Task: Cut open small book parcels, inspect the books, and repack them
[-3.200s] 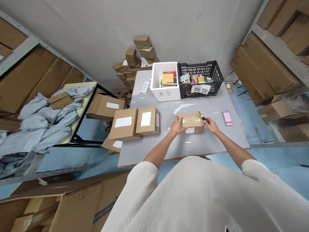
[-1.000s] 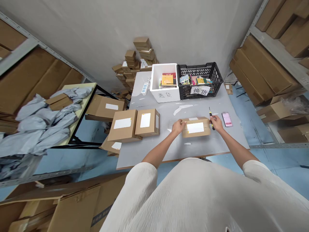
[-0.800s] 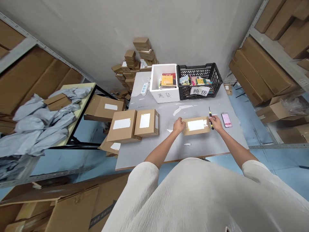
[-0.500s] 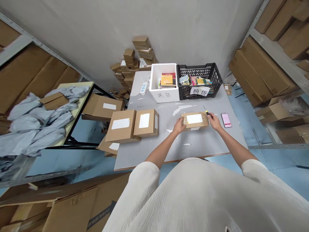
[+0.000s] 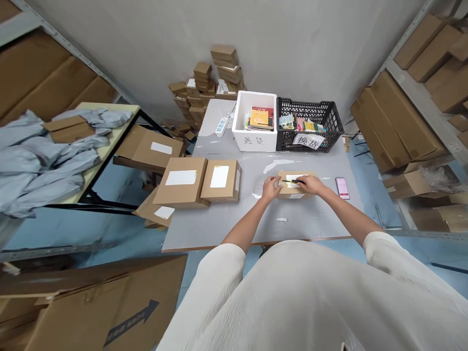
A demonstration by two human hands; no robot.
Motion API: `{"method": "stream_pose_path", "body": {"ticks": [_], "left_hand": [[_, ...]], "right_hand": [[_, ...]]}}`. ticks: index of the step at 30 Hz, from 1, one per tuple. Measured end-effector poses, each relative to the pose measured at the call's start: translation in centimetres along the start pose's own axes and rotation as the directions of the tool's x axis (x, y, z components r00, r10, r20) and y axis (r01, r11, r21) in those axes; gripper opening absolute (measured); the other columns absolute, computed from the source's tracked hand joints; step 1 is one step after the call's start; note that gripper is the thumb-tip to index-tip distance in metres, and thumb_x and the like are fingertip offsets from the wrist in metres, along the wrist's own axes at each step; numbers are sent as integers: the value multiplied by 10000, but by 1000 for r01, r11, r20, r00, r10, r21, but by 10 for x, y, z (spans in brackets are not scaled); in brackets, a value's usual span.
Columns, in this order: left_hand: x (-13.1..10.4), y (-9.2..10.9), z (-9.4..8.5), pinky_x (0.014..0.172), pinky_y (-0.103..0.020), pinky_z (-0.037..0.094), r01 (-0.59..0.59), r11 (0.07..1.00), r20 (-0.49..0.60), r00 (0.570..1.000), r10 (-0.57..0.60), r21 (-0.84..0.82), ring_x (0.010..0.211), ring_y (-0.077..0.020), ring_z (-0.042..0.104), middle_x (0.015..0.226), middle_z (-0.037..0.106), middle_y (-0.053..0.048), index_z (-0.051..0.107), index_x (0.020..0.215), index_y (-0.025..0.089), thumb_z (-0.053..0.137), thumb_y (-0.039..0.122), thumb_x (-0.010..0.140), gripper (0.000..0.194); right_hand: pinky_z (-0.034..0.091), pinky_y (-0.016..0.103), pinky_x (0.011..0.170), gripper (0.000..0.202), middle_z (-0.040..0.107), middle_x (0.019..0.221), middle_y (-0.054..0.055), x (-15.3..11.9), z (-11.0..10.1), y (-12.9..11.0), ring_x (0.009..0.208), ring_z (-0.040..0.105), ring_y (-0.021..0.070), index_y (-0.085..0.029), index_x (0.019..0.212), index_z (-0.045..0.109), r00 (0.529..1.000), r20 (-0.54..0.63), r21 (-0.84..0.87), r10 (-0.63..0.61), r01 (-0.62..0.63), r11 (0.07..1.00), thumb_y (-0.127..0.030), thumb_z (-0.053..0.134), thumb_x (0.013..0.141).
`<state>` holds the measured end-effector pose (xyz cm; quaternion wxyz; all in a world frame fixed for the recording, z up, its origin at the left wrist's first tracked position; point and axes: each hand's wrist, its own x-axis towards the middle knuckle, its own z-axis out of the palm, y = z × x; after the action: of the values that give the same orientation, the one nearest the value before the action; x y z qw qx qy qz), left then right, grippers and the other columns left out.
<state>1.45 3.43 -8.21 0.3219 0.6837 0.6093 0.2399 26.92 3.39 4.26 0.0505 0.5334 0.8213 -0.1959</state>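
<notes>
A small cardboard box (image 5: 285, 189) with a white label on top lies on the grey table (image 5: 223, 226). My left hand (image 5: 271, 189) grips its left end, fingers bent around the edge. In my right hand (image 5: 310, 185) is a slim utility knife (image 5: 292, 181), held nearly level over the label and pointing left towards my left hand. Whether the blade touches the box I cannot tell. A phone (image 5: 342, 188) with a lit pinkish screen lies to the right of the box.
Two labelled cardboard boxes (image 5: 185, 184) stand on the table's left side. Behind are a white foam bin (image 5: 255, 141) and a black crate (image 5: 310, 142), both holding books, with a power strip (image 5: 221, 126) alongside. Grey parcels (image 5: 47, 158) cover the left-hand table. Shelves flank the right.
My right hand has moved left from the box's right end to above its top. The knife has swung from pointing up and away to pointing left. My left hand keeps its hold.
</notes>
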Motion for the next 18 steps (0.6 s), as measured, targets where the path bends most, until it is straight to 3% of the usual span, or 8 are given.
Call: {"method": "stream_pose_path", "body": {"ticks": [6, 18], "left_hand": [[-3, 4, -3, 1198, -456, 476, 22, 1000, 5, 1000, -22, 20, 1422, -341, 555, 1495, 609, -103, 682, 1516, 316, 755, 370, 957, 566], [-4, 9, -6, 1200, -478, 461, 46, 998, 32, 998, -47, 31, 1413, -353, 539, 1479, 612, -110, 656, 1549, 317, 729, 391, 960, 597]], "right_hand": [[502, 316, 878, 407, 783, 1339, 99, 11, -8, -16, 1190, 715, 285, -262, 1407, 728, 997, 76, -158, -3, 15, 987, -358, 452, 1124], [482, 308, 867, 391, 779, 1292, 126, 18, -12, -24, 1153, 716, 280, -241, 1373, 731, 994, 112, -241, -8, 35, 970, -339, 438, 1133]]}}
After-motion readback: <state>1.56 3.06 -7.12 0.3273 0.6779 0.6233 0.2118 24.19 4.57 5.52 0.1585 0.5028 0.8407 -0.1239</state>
